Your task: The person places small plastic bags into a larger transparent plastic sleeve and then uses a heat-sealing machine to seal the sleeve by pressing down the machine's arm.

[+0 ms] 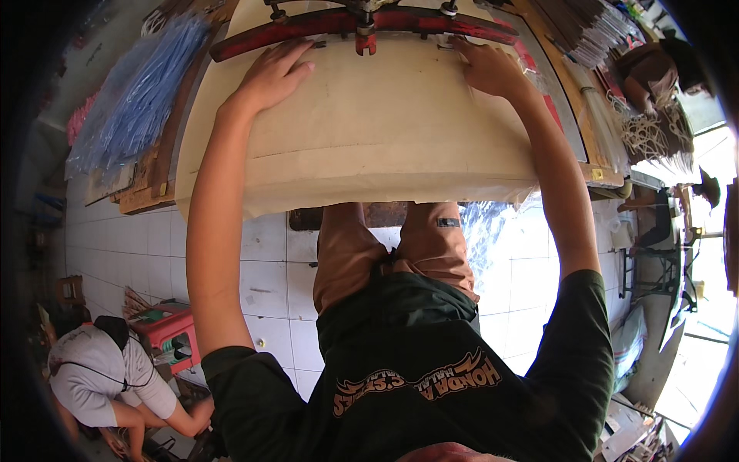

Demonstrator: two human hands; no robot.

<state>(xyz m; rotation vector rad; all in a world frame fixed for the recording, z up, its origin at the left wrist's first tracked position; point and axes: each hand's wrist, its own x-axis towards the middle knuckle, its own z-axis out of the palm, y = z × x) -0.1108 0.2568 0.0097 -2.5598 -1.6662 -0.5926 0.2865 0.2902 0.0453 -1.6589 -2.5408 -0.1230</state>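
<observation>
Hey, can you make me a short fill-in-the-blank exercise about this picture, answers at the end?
The curved bar near the left hand and right hand is painted ____.
The large plastic-looking bundle at the upper left is ____.
The floor is covered with white ____.
The wearer's dark shirt has ____ sleeves.
Missing words: red; blue; tiles; short.

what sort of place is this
Probably a small workshop: there's a red bar over a cream sheet, a pile of bluish plastic at left, and pale cords at right.

Cream sheet [385,115] spread flat; scuffed red bar [265,35] across far part.
</observation>
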